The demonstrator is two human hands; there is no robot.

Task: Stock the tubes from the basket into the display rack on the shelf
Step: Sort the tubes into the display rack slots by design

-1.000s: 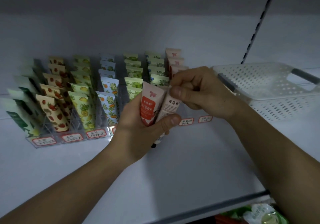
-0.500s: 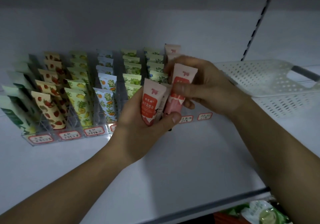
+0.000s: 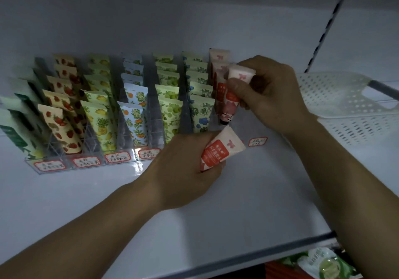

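A clear display rack (image 3: 151,125) on the white shelf (image 3: 248,203) holds rows of printed tubes. My right hand (image 3: 269,93) grips a pink tube (image 3: 232,97) upright, cap down, in the rack's rightmost lane, just in front of other pink tubes (image 3: 218,59). My left hand (image 3: 185,168) is below it in front of the rack, closed around another pink tube with a red label (image 3: 220,151), tilted to the right. The white perforated basket (image 3: 345,97) stands to the right of the rack; its inside is hidden.
Price labels (image 3: 117,156) run along the rack's front edge. A slotted metal upright (image 3: 330,21) rises at the back right. Below the shelf's front lip (image 3: 237,255), green packaged goods (image 3: 323,265) show on a lower level.
My right hand pulled one pink tube out of the bunch in my left hand and carried it up and right into the rightmost lane. My left hand dropped lower, showing one tube.
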